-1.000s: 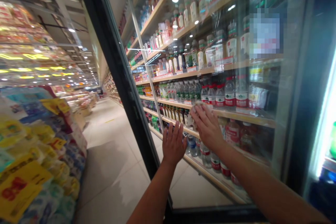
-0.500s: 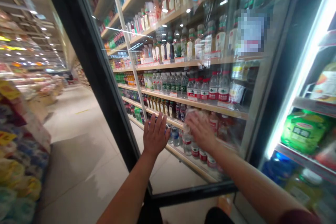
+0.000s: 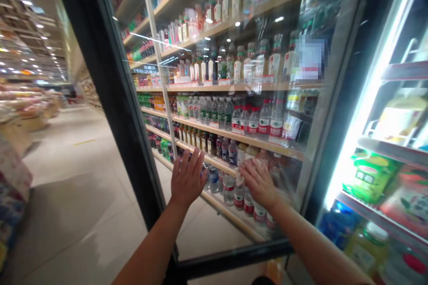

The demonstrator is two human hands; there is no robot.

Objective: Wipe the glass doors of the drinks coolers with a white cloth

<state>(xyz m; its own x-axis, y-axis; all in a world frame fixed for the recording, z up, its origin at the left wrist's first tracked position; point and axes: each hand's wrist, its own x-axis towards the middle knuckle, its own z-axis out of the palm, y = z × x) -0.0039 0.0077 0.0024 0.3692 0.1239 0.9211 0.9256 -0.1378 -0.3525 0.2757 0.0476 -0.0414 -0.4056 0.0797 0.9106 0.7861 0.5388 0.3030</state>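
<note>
"So, how is the left hand (image 3: pixel 187 180)?"

"Open, fingers straight and slightly parted, palm toward the glass door (image 3: pixel 202 231). Whether it touches, I can't tell."

"And the right hand (image 3: pixel 259 182)?"

"Its fingers lie close together, bent over a pale cloth (image 3: pixel 240 179), holding it at the glass. The hand hides most of the cloth."

"What's around them?"

"Bottles (image 3: pixel 264 118) on wooden shelves (image 3: pixel 267 145) show through the glass, so the door stands in the way. Its frame (image 3: pixel 112 84) is black. Rightward, a green bag (image 3: pixel 368 176) sits on a cooler shelf (image 3: pixel 384 219)."
</note>
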